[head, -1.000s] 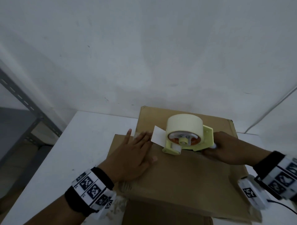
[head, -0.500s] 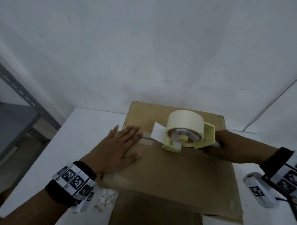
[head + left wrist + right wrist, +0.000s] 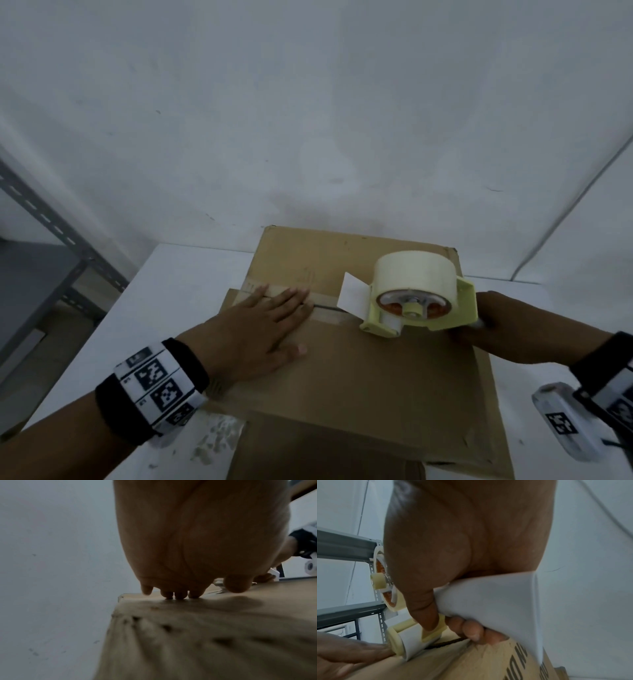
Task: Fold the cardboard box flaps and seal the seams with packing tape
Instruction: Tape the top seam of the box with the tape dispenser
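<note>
You have a plain brown cardboard box (image 3: 359, 370) with dark printed letters on one side, resting on a white table (image 3: 164, 294). Your tape dispenser (image 3: 442, 311) is pale yellow with a white handle and an orange hub, carrying a cream tape roll (image 3: 414, 274). Both wristbands (image 3: 154, 383) are black with black-and-white square markers; the shelving (image 3: 51, 219) is grey

My head camera looks forward and down from above at the cardboard box (image 3: 359, 377), taking in both wrists and the wall behind. The camera on my left wrist sits low, close under my left hand (image 3: 202, 534), facing along the box top. The one on my right wrist looks from close under my right hand (image 3: 453, 540) toward the tape dispenser (image 3: 399, 642). All three share the box top.
</note>
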